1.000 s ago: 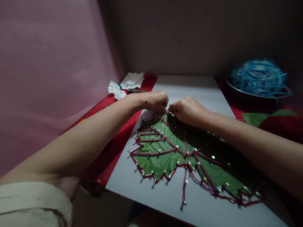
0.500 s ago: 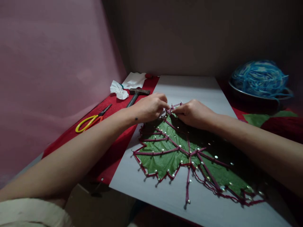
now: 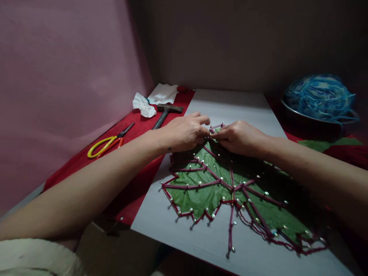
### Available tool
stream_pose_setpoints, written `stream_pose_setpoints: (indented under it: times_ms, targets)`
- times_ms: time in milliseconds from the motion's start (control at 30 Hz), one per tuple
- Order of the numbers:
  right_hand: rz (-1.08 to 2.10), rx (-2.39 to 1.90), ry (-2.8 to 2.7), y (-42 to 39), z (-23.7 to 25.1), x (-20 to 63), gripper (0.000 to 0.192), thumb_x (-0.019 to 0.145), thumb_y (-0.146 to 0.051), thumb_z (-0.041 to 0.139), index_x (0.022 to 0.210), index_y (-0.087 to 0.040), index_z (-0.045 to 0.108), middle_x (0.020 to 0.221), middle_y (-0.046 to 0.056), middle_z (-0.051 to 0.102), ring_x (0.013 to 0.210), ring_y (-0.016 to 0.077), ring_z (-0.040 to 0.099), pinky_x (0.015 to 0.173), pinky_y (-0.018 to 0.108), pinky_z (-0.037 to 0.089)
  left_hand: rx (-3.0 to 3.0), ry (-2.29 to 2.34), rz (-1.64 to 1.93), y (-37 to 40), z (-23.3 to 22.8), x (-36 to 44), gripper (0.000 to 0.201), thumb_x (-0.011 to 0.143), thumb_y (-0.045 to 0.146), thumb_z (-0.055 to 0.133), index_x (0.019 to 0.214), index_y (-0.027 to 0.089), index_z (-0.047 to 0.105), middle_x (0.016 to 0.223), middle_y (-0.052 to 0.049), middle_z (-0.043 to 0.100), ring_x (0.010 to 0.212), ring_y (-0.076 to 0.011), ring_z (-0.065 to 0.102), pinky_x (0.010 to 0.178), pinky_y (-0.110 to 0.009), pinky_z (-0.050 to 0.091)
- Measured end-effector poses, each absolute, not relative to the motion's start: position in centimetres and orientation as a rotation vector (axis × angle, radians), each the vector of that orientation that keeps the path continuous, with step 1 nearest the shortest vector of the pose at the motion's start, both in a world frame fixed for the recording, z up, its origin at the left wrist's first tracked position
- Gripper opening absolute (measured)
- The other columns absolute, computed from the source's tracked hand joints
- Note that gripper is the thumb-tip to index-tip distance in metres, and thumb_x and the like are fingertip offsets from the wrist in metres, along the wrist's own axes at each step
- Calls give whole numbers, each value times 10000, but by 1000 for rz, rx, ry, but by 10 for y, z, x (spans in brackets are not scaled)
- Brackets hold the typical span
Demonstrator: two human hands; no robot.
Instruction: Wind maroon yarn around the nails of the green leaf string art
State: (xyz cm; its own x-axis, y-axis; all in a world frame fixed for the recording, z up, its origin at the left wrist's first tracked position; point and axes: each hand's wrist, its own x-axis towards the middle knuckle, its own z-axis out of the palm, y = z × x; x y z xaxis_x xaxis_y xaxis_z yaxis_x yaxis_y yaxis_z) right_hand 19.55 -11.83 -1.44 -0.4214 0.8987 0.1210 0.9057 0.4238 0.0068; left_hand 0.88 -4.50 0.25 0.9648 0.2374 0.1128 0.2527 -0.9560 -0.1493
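A large green leaf (image 3: 198, 199) lies on a white board (image 3: 161, 214), ringed by several small nails. Dark red and purple yarn (image 3: 201, 186) runs from nail to nail along its edge and veins. At the leaf's far lobe, the fingertips of my left hand (image 3: 186, 132) are pinched on the yarn beside a nail. From the other side, my right hand (image 3: 241, 138) is closed, thumb and index finger pinching at the same nail. The yarn between the fingertips is mostly hidden.
Left of the board, on red cloth (image 3: 138, 184), lie yellow-and-orange-handled scissors (image 3: 109, 143), a hammer (image 3: 165, 113), crumpled tissue (image 3: 145, 107) and folded white paper (image 3: 163, 94). At the right, a metal bowl (image 3: 304, 117) holds blue yarn (image 3: 320, 96); another green leaf (image 3: 313, 145) lies nearby.
Both hands stay at the same nail. My left hand has turned a little, its index finger now lifted and bent. The view has shifted slightly.
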Motion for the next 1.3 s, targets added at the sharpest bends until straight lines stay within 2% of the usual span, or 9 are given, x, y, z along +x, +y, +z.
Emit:
stream_pose_setpoints:
  times_ms: [200, 367, 433, 567, 633, 767, 933, 1167, 1300]
  targets:
    - [-264, -1702, -2709, -118, -10, 191, 288, 821, -150, 474, 937, -221, 727, 914, 64, 734, 721, 168, 629, 602, 282, 344, -2964, -292, -13, -43, -1, 11, 483, 788, -25, 416, 1122, 243, 640, 1214, -54, 551, 1004, -181, 499, 759, -258, 413]
    - [-368, -1707, -2855, -114, -6, 189, 255, 792, -129, 456, 833, -174, 704, 762, 88, 714, 607, 171, 588, 512, 302, 240, -2848, -248, 83, -52, 0, 18, 247, 838, 89, 440, 820, 133, 682, 1186, -105, 555, 911, -203, 510, 752, -312, 401]
    - [-380, -1696, -2862, -114, -7, 189, 243, 783, -130, 456, 805, -173, 694, 734, 87, 708, 579, 169, 576, 506, 309, 219, -2852, -224, 52, -52, 2, 17, 234, 831, 100, 453, 808, 138, 682, 1229, -97, 537, 936, -202, 512, 773, -312, 405]
    - [-359, -1624, -2802, -117, -10, 189, 265, 820, -149, 432, 838, -198, 692, 744, 68, 707, 589, 157, 574, 535, 310, 249, -3026, -487, -334, -39, 3, 8, 372, 751, 19, 446, 969, 199, 688, 1280, -63, 485, 1003, -157, 528, 793, -251, 436]
    - [-345, -1620, -2778, -118, -11, 190, 271, 823, -150, 428, 840, -202, 694, 731, 64, 702, 590, 158, 574, 543, 311, 266, -3008, -738, -586, -30, -1, 5, 374, 748, 15, 426, 963, 164, 693, 1113, -79, 551, 907, -143, 553, 772, -249, 453]
    - [-275, -1641, -2702, -121, -10, 191, 311, 808, -137, 435, 928, -214, 711, 759, 65, 708, 616, 156, 590, 566, 297, 325, -3125, -856, -443, -20, -14, 2, 403, 738, 17, 460, 1010, 171, 714, 939, -67, 596, 810, -132, 564, 770, -254, 458]
    - [-171, -1688, -2631, -123, -8, 191, 342, 798, -144, 452, 987, -236, 722, 773, 56, 719, 653, 156, 614, 595, 275, 387, -3210, -727, -413, -22, -22, 3, 473, 729, -6, 446, 1036, 237, 712, 951, -46, 609, 864, -134, 561, 785, -247, 447]
    - [-70, -1731, -2524, -123, -10, 195, 315, 796, -171, 474, 954, -237, 739, 816, 47, 737, 680, 163, 639, 630, 271, 419, -3197, -631, -254, -29, -19, 5, 470, 698, -18, 461, 1024, 211, 709, 985, -67, 618, 930, -173, 546, 792, -262, 435]
    - [-48, -1791, -2401, -129, -10, 193, 290, 812, -193, 465, 902, -218, 740, 708, 34, 718, 586, 143, 612, 605, 263, 416, -3182, -698, -264, -32, -18, 5, 508, 724, -7, 454, 1111, 238, 673, 1001, -67, 614, 966, -185, 552, 818, -271, 432]
